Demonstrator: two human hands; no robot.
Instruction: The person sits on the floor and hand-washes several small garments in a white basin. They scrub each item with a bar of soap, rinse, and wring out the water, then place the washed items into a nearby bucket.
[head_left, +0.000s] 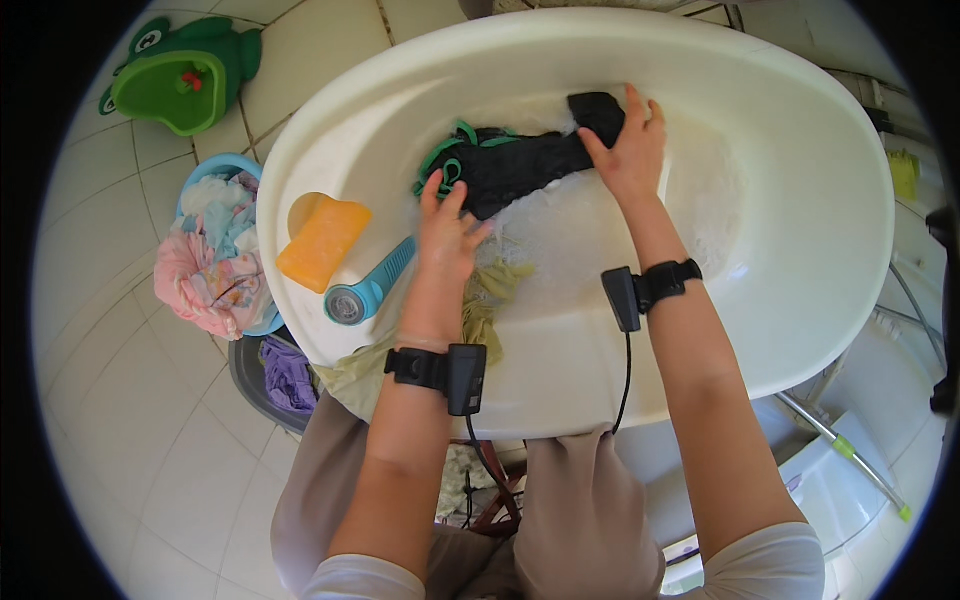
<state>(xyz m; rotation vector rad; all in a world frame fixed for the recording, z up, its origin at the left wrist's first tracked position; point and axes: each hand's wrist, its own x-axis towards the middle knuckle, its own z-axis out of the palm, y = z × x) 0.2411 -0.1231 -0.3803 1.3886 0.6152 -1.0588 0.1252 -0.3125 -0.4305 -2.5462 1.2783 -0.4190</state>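
Observation:
A wet black garment (517, 169) with green trim (450, 169) lies bunched on the floor of a white plastic tub (592, 281), in shallow sudsy water. At its trimmed end is my left hand (444, 236), fingers spread and the tips touching the cloth. Across the garment, my right hand (630, 157) rests at the far end with thumb and fingers apart. Neither hand is closed around the fabric. A yellow-green cloth (480, 315) lies partly under my left forearm and drapes over the near rim.
On the tub's left ledge lie an orange soap bar (326, 240) and a blue-handled scrub brush (371, 285). Left of the tub stand a blue basin (262, 322) heaped with clothes and a grey basin (251, 375) holding purple cloth. A green frog-shaped potty (217, 45) is beyond them.

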